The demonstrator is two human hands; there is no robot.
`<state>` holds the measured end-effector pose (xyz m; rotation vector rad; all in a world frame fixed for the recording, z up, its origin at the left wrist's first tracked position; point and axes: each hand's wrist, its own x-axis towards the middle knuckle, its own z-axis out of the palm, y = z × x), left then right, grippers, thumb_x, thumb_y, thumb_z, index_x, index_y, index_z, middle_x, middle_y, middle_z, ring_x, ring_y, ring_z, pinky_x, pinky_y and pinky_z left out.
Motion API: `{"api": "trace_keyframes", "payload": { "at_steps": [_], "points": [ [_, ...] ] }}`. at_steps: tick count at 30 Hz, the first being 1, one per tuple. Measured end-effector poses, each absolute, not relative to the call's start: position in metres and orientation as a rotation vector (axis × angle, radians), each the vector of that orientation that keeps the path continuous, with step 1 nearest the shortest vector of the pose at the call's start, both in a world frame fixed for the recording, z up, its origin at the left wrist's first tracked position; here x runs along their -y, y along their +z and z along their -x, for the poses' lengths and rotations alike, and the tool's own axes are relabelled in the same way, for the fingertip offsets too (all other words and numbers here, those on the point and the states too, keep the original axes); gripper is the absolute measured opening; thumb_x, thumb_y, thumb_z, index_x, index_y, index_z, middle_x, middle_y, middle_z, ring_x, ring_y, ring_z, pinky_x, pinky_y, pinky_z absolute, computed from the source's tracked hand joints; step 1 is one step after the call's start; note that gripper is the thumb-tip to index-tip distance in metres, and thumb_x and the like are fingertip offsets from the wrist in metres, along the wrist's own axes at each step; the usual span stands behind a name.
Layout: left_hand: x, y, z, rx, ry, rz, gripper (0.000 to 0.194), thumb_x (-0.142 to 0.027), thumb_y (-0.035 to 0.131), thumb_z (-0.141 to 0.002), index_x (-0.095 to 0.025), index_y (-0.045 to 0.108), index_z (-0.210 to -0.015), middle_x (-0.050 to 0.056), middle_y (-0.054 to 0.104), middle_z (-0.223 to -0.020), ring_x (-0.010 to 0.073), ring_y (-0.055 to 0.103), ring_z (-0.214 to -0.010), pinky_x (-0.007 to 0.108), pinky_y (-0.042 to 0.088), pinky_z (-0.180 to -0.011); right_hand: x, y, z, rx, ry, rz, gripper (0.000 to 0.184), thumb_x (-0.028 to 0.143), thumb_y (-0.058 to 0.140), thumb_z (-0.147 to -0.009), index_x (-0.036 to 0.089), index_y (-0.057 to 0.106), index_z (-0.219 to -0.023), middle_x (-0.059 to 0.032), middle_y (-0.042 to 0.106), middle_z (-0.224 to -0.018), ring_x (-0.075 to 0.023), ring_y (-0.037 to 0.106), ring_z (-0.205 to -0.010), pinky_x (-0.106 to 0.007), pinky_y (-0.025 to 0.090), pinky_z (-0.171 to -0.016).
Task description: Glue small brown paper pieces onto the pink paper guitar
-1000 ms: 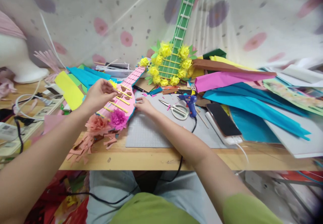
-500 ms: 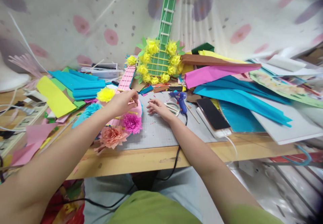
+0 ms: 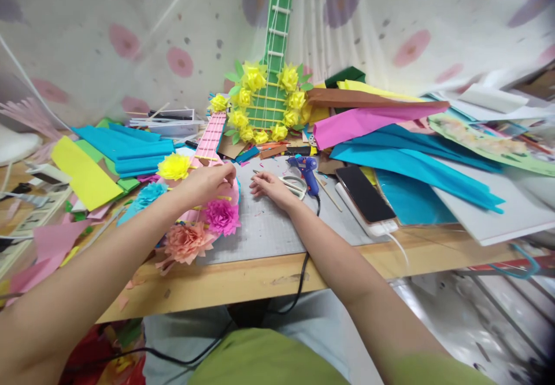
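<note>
My left hand (image 3: 217, 178) is over the body of a pink toy guitar (image 3: 236, 195). Its fingers are curled together in a pinch, and whatever they hold is too small to make out. Paper flowers sit around the guitar body: a yellow one (image 3: 174, 166), a blue one (image 3: 150, 195), a magenta one (image 3: 222, 217) and a salmon one (image 3: 189, 243). My right hand (image 3: 269, 188) rests on the grey cutting mat (image 3: 255, 240), fingers loosely bent and apart. Beside it lie scissors with pale handles (image 3: 299, 189), their blades partly hidden by the hand.
A blue glue gun (image 3: 309, 175) and a phone (image 3: 365, 194) on a white power bank lie to the right. Behind stands a green guitar (image 3: 274, 87) ringed with yellow flowers. Coloured paper (image 3: 416, 168) is heaped right, more blue paper (image 3: 130, 148) left, near a power strip (image 3: 32, 223).
The view has shifted slightly, so the guitars and flowers appear a little further left. Both hands keep nearly the same pose over the guitar and the mat.
</note>
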<state>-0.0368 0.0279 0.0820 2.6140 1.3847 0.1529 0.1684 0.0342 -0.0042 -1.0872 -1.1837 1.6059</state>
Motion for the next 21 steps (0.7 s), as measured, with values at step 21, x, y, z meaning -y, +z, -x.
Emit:
{"api": "trace_keyframes", "payload": {
  "at_steps": [21],
  "points": [
    [-0.0266, 0.0845, 0.0295, -1.452, 0.111, -2.618, 0.012, -0.025, 0.044, -0.084, -0.023, 0.053, -0.093, 0.004, 0.069, -0.099, 0.0198, 0.065, -0.087, 0.027, 0.041, -0.067, -0.0338, -0.0012, -0.1669, 1.176, 1.601, 1.121, 0.006, 0.018, 0.053, -0.089, 0.016, 0.051, -0.084, 0.0021, 0.062, -0.07, -0.0062, 0.06, -0.056, -0.02, 0.051, -0.056]
  ]
}}
